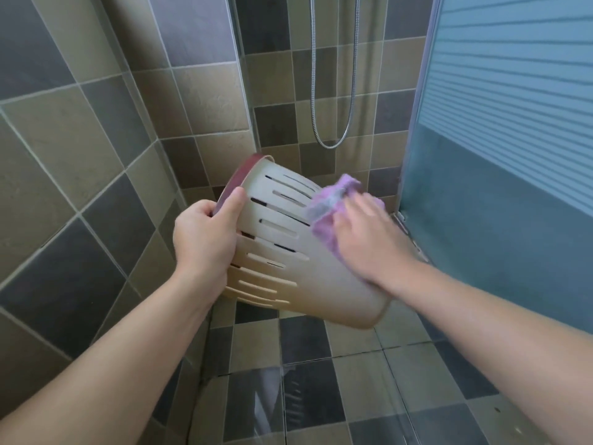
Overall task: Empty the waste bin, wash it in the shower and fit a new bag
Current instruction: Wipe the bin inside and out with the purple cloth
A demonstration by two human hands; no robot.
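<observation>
The left hand is holding the waste bin in the air above the tiled floor, in the middle of the scene at the opening of the shower. Its grip is closing narrowly over the bin's dark red rim, the thumb lying on the outer wall and the fingers curling over the edge to the inside. The bin is beige with long slots down its side, and it is lying tilted, its open mouth pointing to the far left and its closed base pointing to the near right.

The right hand is pressing a purple cloth against the outer wall of the bin, near the base end. Part of the cloth is bunching out beyond the fingers on the far side. The hand is blurred, so I cannot tell whether its grip is pinching the cloth or lying flat on it.

A metal shower hose is hanging in a loop against the far tiled wall. A frosted glass door with horizontal stripes is standing on the right
</observation>
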